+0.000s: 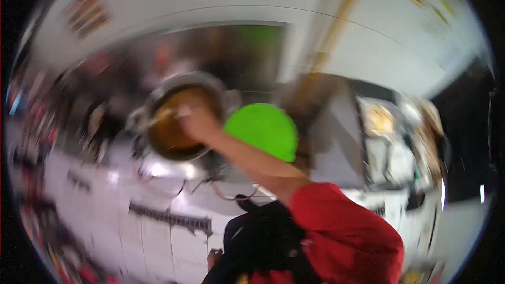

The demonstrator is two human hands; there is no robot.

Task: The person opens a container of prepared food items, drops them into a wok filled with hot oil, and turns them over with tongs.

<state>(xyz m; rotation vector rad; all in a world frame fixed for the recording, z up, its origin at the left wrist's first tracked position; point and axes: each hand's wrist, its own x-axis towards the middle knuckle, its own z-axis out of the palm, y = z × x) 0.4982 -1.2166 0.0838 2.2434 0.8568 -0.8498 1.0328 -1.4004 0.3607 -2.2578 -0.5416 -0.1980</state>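
My right arm, in a red sleeve, reaches across to a large metal pot (223,94) holding brownish-orange liquid (165,126). Over the pot's mouth is my right hand (197,118), smeared by motion. Its fingers look drawn together, with a pale patch at their tips that I cannot make out. Whether the fingertips touch the liquid does not show. Beneath my forearm, just right of the pot, is a bright green round lid or basin (261,129), partly covered by the arm. I cannot make out my left hand.
The pot stands on a metal stove counter (158,169) with hoses along its front. A grey panel (336,142) rises to the right, beside containers of pale food (380,119). A yellow pipe (331,34) runs up the white wall. Blurred items crowd the far left.
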